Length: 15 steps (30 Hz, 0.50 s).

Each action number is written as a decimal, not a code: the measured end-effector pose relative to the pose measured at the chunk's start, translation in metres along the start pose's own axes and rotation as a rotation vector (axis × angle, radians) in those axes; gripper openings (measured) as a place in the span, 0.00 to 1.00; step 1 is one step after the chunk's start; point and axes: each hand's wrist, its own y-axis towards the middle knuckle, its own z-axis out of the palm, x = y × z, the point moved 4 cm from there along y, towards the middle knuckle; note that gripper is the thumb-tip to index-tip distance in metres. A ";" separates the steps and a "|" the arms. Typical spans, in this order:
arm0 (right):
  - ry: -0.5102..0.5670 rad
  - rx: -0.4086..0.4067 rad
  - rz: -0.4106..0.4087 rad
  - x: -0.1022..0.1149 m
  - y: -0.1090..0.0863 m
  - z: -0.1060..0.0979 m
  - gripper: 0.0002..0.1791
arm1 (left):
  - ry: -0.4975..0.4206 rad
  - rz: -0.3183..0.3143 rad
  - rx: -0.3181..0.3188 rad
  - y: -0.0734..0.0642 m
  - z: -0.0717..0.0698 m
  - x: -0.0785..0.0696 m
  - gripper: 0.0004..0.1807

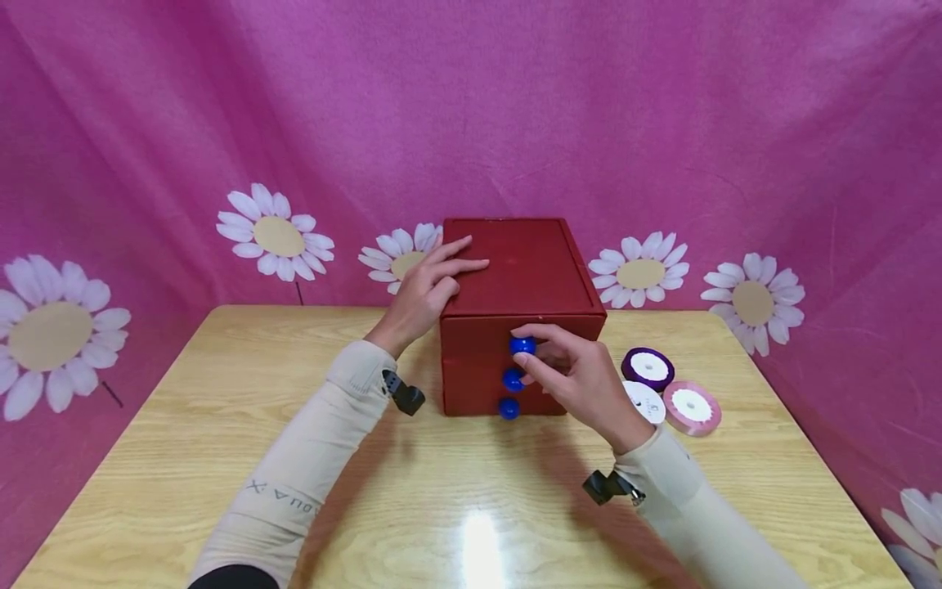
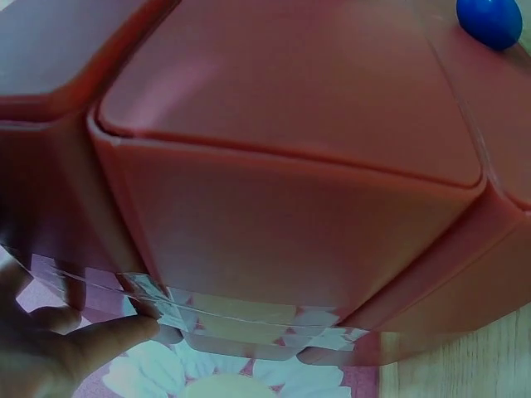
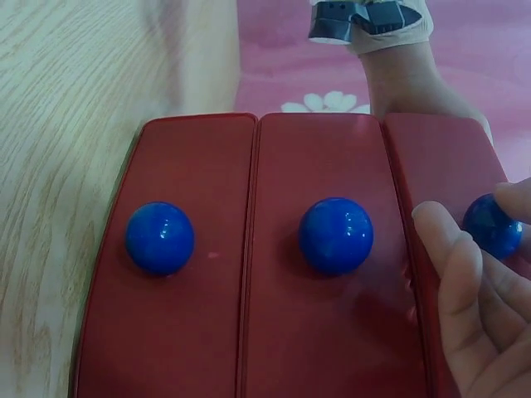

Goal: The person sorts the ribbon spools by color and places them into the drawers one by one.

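A red box of drawers [image 1: 515,270] stands on the table, with three round blue knobs down its front. My left hand [image 1: 427,290] rests on the box's top left edge, fingers spread over the top. In the left wrist view the left hand [image 2: 75,340] shows at the lower left beside the box's side. With thumb and forefinger my right hand [image 1: 577,376] pinches the top blue knob [image 1: 522,345]. The middle knob [image 3: 336,235] and bottom knob [image 3: 160,238] are untouched in the right wrist view. All the drawer fronts look flush.
Right of the box lie a purple ribbon spool [image 1: 627,368], a pink ribbon spool [image 1: 710,415] and a white spool [image 1: 646,401], partly hidden by the right hand. A pink cloth [image 1: 515,106] with daisies hangs behind the wooden table [image 1: 412,507].
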 end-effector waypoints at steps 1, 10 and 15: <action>-0.001 -0.001 0.003 0.000 -0.001 0.000 0.19 | -0.002 -0.002 0.000 0.000 0.000 0.000 0.26; 0.004 -0.010 -0.016 0.005 -0.008 0.002 0.19 | -0.021 0.015 -0.020 -0.001 0.002 0.003 0.26; 0.022 -0.027 -0.027 -0.001 -0.013 0.004 0.19 | -0.041 0.056 -0.030 0.000 0.004 0.005 0.26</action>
